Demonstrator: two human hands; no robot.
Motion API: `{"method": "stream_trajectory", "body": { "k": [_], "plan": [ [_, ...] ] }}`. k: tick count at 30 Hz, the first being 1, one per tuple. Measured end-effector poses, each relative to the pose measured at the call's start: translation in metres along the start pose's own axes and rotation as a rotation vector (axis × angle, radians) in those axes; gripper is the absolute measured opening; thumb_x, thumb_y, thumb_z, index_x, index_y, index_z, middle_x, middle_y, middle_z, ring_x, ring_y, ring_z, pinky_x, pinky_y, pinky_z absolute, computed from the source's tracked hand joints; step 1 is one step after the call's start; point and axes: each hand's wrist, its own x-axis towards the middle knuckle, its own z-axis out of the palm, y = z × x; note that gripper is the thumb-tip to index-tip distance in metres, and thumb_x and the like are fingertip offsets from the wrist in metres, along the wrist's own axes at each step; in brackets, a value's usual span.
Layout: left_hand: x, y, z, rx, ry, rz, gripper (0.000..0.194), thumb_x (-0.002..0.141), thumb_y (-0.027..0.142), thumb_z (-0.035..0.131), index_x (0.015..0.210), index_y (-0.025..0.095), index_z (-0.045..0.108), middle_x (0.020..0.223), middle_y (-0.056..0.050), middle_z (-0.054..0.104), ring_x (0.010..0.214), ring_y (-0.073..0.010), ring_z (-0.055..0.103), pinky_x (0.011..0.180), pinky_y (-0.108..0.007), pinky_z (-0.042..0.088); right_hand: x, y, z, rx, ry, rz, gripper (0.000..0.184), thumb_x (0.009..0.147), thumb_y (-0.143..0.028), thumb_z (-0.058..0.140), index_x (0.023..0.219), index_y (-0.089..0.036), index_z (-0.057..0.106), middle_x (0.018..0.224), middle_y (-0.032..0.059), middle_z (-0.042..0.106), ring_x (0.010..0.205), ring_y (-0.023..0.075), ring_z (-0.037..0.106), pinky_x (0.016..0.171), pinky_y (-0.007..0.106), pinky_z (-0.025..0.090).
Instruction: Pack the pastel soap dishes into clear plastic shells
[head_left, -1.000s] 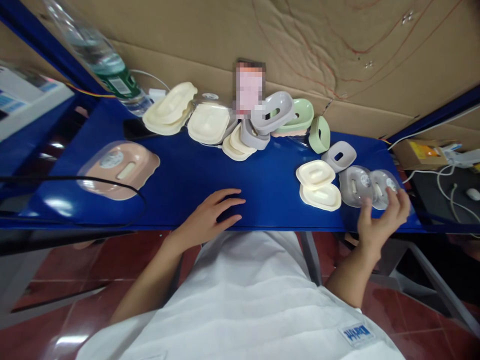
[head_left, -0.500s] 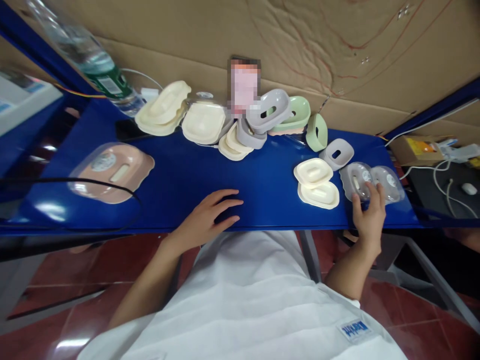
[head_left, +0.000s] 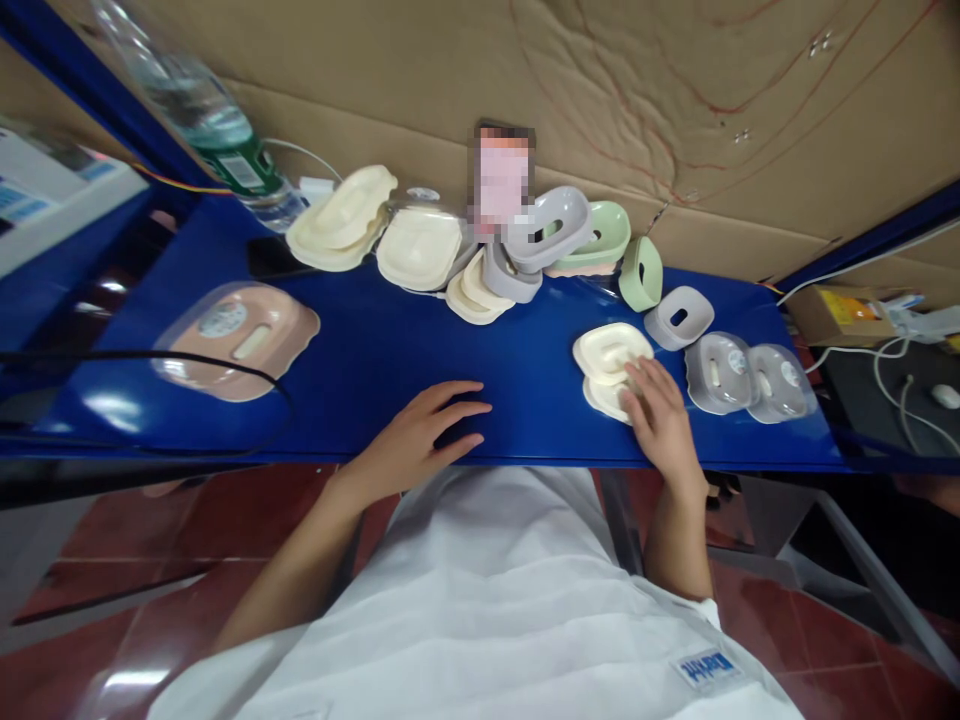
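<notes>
My left hand rests on the blue table near its front edge, fingers spread, holding nothing. My right hand is over two shallow cream soap-dish trays, one overlapping the other. Its fingertips and thumb touch the right side of the upper tray and the lower tray. The fingers are slightly bent and apart from the thumb; no tray is lifted. Just right of that hand sit a grey soap dish under a clear cover and a second covered grey dish. Behind them is a grey slotted insert.
A covered pink soap dish lies at left, with a black cable crossing before it. Along the back stand cream trays, a grey slotted dish, green parts, a blurred-out upright object and a water bottle.
My right hand has come leftward from the covered grey dishes to the cream trays, which have shifted slightly left. The covered dishes sit a little apart from before. My left hand stays put.
</notes>
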Motion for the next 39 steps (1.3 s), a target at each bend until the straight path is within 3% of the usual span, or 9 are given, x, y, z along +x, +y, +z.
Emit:
{"method": "stream_trajectory", "body": {
  "k": [7, 11, 17, 23, 26, 28, 33, 35, 39],
  "plan": [
    [-0.001, 0.008, 0.010, 0.231, 0.086, 0.166, 0.055, 0.106, 0.046, 0.065, 0.159, 0.035, 0.054, 0.171, -0.010, 0.047, 0.156, -0.0349, 0.047, 0.130, -0.060, 0.039, 0.024, -0.076, 0.024, 0.124, -0.248, -0.367, 0.048, 0.114, -0.029, 0.047, 0.162, -0.031, 0.052, 0.173, 0.0083, 0.046, 0.162, 0.0251, 0.042, 0.133, 0.056, 0.037],
    [0.001, 0.007, 0.014, 0.302, 0.146, 0.085, 0.051, 0.104, 0.053, 0.067, 0.148, 0.028, 0.064, 0.163, -0.014, 0.056, 0.151, -0.0371, 0.054, 0.127, -0.061, 0.043, 0.044, -0.077, 0.028, 0.078, -0.321, -0.451, 0.047, 0.114, -0.031, 0.048, 0.161, -0.028, 0.053, 0.173, 0.0121, 0.044, 0.161, 0.0262, 0.043, 0.134, 0.058, 0.033],
    [0.001, 0.003, 0.013, 0.372, 0.262, -0.002, 0.026, 0.105, 0.044, 0.067, 0.125, 0.031, 0.076, 0.155, -0.009, 0.065, 0.150, -0.0374, 0.055, 0.132, -0.072, 0.026, 0.087, -0.007, 0.000, -0.151, -0.204, -0.237, 0.050, 0.113, -0.044, 0.048, 0.155, -0.019, 0.060, 0.167, 0.0196, 0.052, 0.156, 0.0345, 0.050, 0.126, 0.059, 0.043],
    [-0.001, 0.001, 0.012, 0.268, 0.192, 0.024, 0.033, 0.109, 0.033, 0.056, 0.137, 0.035, 0.073, 0.174, -0.009, 0.042, 0.160, -0.0351, 0.042, 0.130, -0.069, 0.032, 0.116, 0.040, -0.022, -0.614, -0.077, 0.313, 0.051, 0.101, -0.038, 0.061, 0.141, -0.007, 0.067, 0.131, 0.0297, 0.074, 0.124, 0.0476, 0.070, 0.104, 0.066, 0.052],
    [-0.001, -0.001, 0.010, 0.216, 0.180, 0.022, 0.035, 0.110, 0.028, 0.052, 0.137, 0.033, 0.073, 0.174, -0.010, 0.040, 0.161, -0.0345, 0.040, 0.130, -0.067, 0.035, 0.119, 0.051, -0.029, -0.535, -0.165, 0.409, 0.043, 0.099, -0.035, 0.060, 0.132, -0.012, 0.075, 0.118, 0.0253, 0.080, 0.109, 0.0421, 0.076, 0.097, 0.056, 0.055],
    [-0.001, -0.002, 0.008, 0.159, 0.178, 0.036, 0.034, 0.110, 0.026, 0.051, 0.135, 0.029, 0.074, 0.172, -0.011, 0.043, 0.162, -0.0333, 0.038, 0.130, -0.063, 0.038, 0.114, 0.052, -0.039, -0.408, -0.040, 0.407, 0.043, 0.100, -0.036, 0.057, 0.132, -0.014, 0.075, 0.121, 0.0220, 0.080, 0.109, 0.0383, 0.076, 0.097, 0.051, 0.056],
    [-0.002, 0.002, 0.005, 0.027, 0.122, 0.064, 0.020, 0.106, 0.027, 0.058, 0.120, 0.025, 0.074, 0.167, -0.011, 0.047, 0.158, -0.0307, 0.045, 0.129, -0.054, 0.044, 0.081, 0.006, -0.052, -0.111, 0.404, 0.116, 0.044, 0.106, -0.049, 0.057, 0.134, -0.019, 0.073, 0.128, 0.0156, 0.079, 0.113, 0.0323, 0.074, 0.105, 0.051, 0.056],
    [-0.003, 0.003, 0.005, 0.000, 0.140, 0.020, 0.028, 0.102, 0.031, 0.068, 0.129, 0.027, 0.068, 0.170, -0.012, 0.041, 0.157, -0.0317, 0.046, 0.129, -0.053, 0.045, 0.065, -0.027, -0.042, -0.016, 0.332, -0.105, 0.034, 0.107, -0.042, 0.061, 0.132, -0.024, 0.073, 0.130, 0.0114, 0.078, 0.121, 0.0314, 0.073, 0.109, 0.052, 0.055],
    [-0.004, 0.000, 0.008, 0.000, 0.333, 0.042, 0.088, 0.092, 0.037, 0.086, 0.164, 0.029, 0.036, 0.179, -0.020, 0.018, 0.166, -0.0378, 0.031, 0.131, -0.061, 0.039, 0.045, -0.080, -0.006, 0.211, -0.008, -0.492, 0.036, 0.107, -0.020, 0.061, 0.142, -0.029, 0.069, 0.131, 0.0079, 0.079, 0.123, 0.0267, 0.073, 0.108, 0.048, 0.057]
  ]
}}
